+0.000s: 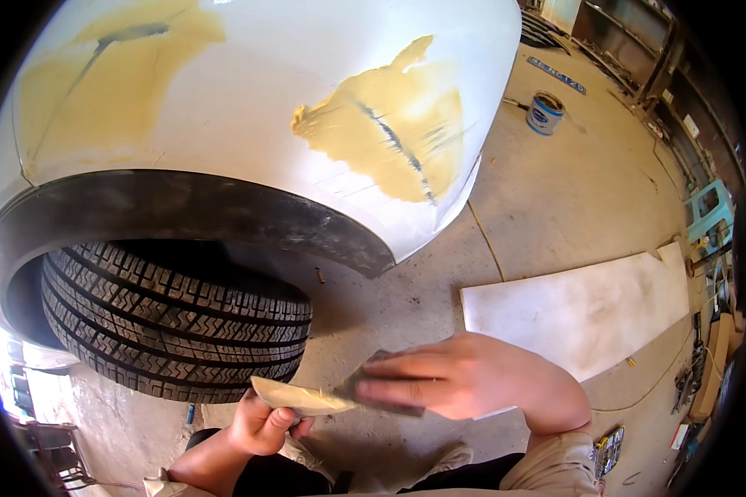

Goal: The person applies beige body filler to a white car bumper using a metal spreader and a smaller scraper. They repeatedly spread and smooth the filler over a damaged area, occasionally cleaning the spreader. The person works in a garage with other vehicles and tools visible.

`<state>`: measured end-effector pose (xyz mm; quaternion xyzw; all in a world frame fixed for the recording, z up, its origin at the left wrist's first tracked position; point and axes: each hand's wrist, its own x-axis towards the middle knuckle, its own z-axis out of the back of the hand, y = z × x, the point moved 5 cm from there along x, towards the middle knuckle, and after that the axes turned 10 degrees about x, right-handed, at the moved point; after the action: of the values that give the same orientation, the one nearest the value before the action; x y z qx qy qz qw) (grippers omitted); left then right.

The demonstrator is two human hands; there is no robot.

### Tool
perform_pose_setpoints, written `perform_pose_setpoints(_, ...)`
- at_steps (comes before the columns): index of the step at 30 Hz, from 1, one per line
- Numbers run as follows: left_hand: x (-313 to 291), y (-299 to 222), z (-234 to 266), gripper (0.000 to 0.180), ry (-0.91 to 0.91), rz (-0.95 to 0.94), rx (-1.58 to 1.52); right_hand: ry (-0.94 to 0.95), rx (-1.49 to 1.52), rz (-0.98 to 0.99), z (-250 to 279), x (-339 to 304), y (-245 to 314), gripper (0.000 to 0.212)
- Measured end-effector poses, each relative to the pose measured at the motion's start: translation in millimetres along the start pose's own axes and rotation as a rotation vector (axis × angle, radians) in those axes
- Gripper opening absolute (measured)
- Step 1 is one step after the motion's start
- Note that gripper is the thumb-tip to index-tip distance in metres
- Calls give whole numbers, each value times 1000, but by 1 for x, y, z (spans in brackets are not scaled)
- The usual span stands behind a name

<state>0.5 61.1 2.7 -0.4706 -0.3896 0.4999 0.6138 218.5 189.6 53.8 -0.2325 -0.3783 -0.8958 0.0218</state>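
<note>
- white car panel (249, 91): top of view; two yellowish filler-like patches (452, 112) are noted, the right one ragged-edged, each crossed by a dark grey streak.
- black tyre (174, 323): seated below the curved dark arch trim (199, 203); zigzag tread exposed. its lower right edge is overlapped in view by the piece in the left hand; contact cannot be told.
- white board (580, 306): laid on the concrete floor (373, 306), right; smudged brown, its lower left edge partly covered by the right arm. between tyre and board, a stretch of floor is left open above the hands.
- right hand (456, 377): fingers laid flat over a dark pad, which is gripped; slightly blurred.
- left hand (259, 427): closed on the pale piece, thumb in front.
- dark pad (350, 384): grey-brown, flat, mostly covered by fingers; its left end is held at the pale piece's right end, contact uncertain.
- pale yellow piece (298, 398): thin, curved, pointed at upper left; held low at centre, with its long edge turned upward.
</note>
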Motion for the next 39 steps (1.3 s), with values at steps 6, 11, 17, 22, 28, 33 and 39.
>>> perform_pose_setpoints(6,-12,-2,-6,50,-157,66,-180,-336,-395,-137,26,-13,-28,53)
perform_pose_setpoints(11,-6,-3,-20,52,9,1,-70,-1131,-491,-69,73,-21,-52,47)
perform_pose_setpoints(17,-10,2,-15,53,-68,69,-82,-1127,-511,-96,68,8,-63,48)
perform_pose_setpoints(22,-20,7,-6,51,-48,91,-104,-1070,-637,-63,51,17,-60,45)
perform_pose_setpoints(28,-20,11,-4,50,-92,83,-120,-1020,-748,-69,29,25,-62,55)
perform_pose_setpoints(33,-20,12,-4,50,-80,79,-105,-974,-879,-57,12,30,-62,56)
perform_pose_setpoints(39,-14,5,-8,52,-63,65,-70,-883,-996,20,-7,28,-76,58)
